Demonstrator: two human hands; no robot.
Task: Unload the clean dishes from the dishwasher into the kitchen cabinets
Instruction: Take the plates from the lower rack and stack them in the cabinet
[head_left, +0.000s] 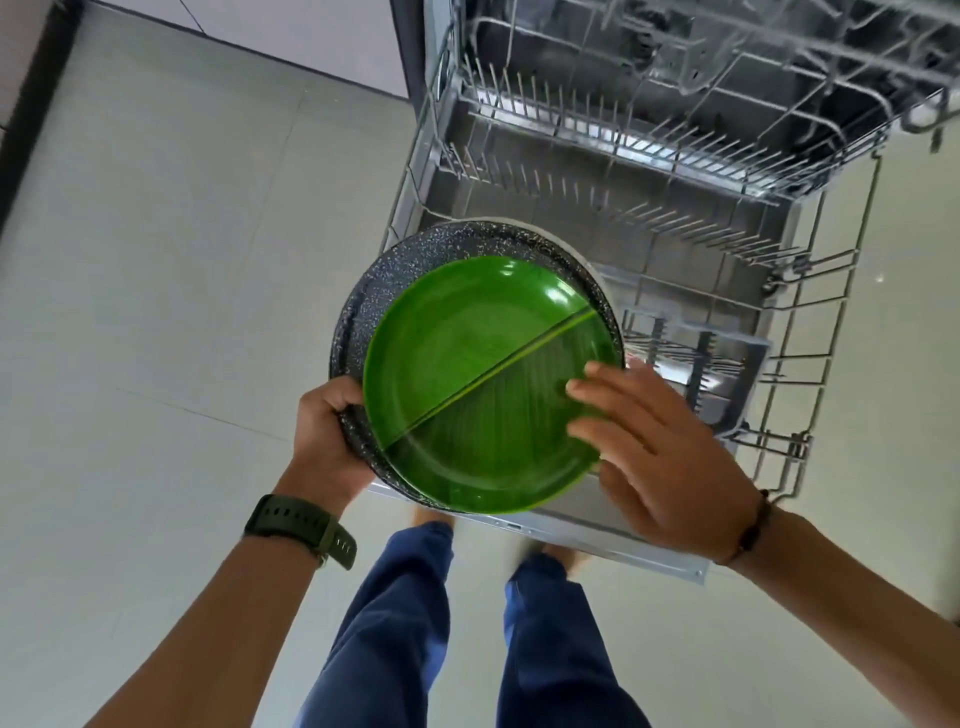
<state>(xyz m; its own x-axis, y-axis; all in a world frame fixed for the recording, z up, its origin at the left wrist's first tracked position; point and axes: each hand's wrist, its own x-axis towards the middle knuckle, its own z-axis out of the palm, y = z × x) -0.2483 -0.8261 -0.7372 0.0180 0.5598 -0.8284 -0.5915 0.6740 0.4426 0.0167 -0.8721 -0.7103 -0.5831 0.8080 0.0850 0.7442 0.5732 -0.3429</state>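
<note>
A green plate with a leaf pattern lies on top of a dark speckled plate, and a white rim of a third plate peeks out beneath them. My left hand grips the stack at its lower left edge. My right hand rests with straight fingers on the green plate's right side. The stack hangs above the front left corner of the pulled-out lower dishwasher rack.
The dishwasher door lies open in front of my legs. A cutlery basket sits in the lower rack to the right of the plates. The upper rack is pulled out too. Pale tiled floor spreads to the left.
</note>
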